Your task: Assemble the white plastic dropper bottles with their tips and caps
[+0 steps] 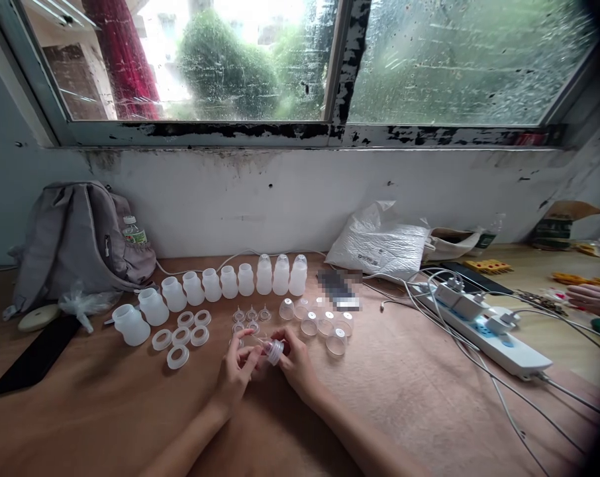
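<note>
— What is in hand?

— A threaded ring (275, 352) of translucent plastic, ribbed on the outside. My right hand (296, 362) pinches it by the fingertips; my left hand (237, 370) closes narrowly on a small clear teat (257, 345) just beside it. Both sit low over the table (404, 397), near its middle.

— And the stock behind?

— Item: a curved row of squat, milky bottles (195, 287) — open-necked at the left, three capped ones (282, 274) at the right end. Item: flat white rings (181, 336), loose, left of my hands. Item: small clear teats (251, 315) and domed clear caps (324, 324), clustered just beyond my fingers.

— Edges?

— A grey fabric backpack (76, 242) and a black phone (34, 358) far left; a crinkled plastic bag (379, 242) and a white power strip (483, 331) with trailing cables to the right. Another person's hand (595, 298) rests at the right edge. The brown tabletop lies bare — smooth, matte — toward me and to the right of my forearms.
</note>
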Motion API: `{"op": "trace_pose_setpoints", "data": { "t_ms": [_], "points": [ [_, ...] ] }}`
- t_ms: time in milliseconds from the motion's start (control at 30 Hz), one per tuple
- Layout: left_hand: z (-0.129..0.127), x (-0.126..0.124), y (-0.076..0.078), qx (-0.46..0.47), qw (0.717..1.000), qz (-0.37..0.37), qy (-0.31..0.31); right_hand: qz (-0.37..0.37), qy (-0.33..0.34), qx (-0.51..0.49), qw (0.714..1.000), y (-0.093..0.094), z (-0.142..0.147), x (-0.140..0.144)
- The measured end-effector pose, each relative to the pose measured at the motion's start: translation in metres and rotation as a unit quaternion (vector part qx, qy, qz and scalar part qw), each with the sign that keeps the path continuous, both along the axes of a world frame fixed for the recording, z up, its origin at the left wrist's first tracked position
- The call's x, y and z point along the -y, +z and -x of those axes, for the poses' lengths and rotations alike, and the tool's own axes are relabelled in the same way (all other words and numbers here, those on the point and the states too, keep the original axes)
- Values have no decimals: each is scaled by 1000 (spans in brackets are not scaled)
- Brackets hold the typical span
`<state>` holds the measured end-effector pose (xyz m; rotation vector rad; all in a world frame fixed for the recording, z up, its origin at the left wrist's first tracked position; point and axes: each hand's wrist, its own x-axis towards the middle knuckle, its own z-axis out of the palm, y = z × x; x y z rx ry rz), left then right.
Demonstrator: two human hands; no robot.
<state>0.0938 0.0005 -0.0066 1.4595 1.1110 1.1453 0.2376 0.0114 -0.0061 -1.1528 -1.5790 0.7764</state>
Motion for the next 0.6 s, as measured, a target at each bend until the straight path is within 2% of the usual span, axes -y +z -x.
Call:
{"op": "trace_pose_setpoints", "data": {
  "t_ms": [100,267,467,600],
  "points": [
    [0,-5,-5,48,999,23,-3,-19,8,17,1000,1,0,2],
    [3,-4,-1,-6,999,-1,-46,-40,36,35,998,-1,3,2],
    [6,-1,6,-41,997,-24,-68,-28,34,39,998,3,4,3],
    [7,-2,8,-33,996,-46,-69,-23,40,50,998,5,4,5]
  ]
}}
